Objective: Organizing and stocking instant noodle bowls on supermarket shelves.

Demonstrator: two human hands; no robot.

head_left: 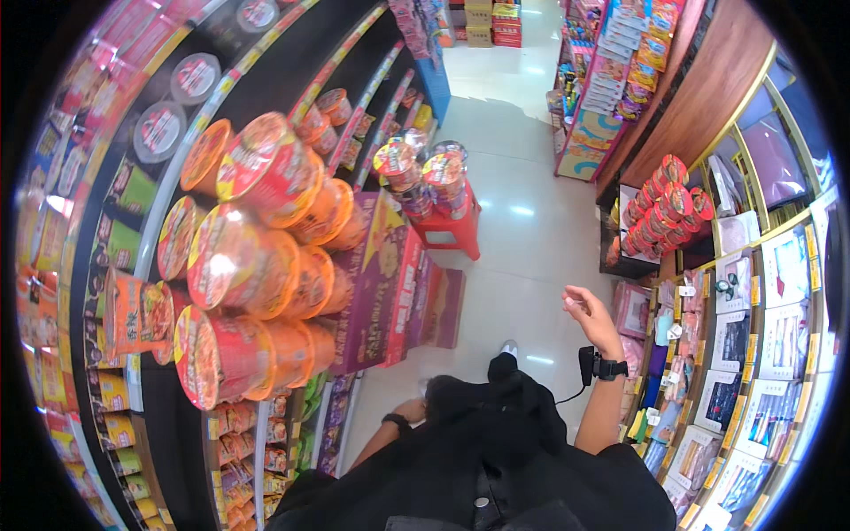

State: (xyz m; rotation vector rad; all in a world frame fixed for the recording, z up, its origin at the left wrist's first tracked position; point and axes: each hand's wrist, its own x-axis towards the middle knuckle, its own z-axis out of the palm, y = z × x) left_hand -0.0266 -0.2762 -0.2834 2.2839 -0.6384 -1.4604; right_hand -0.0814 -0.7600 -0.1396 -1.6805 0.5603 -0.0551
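Note:
My right hand (pixel 593 320) is raised over the aisle floor on the right. Its fingers are stretched out and loosely curved, and nothing is in them. A black band with a small device and a thin cable (pixel 606 365) is on that wrist. My left hand (pixel 410 411) hangs low beside my body. Its fingers are hidden behind my dark clothing, so what it holds, if anything, does not show. Nearest to it on the left are stacked orange and red instant noodle cups (pixel 257 265) and shelves of bagged snacks (pixel 239 451).
Purple and red cartons (pixel 372 283) stand beside the noodle cups. A red stand (pixel 452 230) carries more cups in the aisle. On the right are boxed textiles on shelves (pixel 770 336), stacked red cups (pixel 668 208) and a snack rack (pixel 611 80). Pale tiled floor (pixel 513 159) runs ahead.

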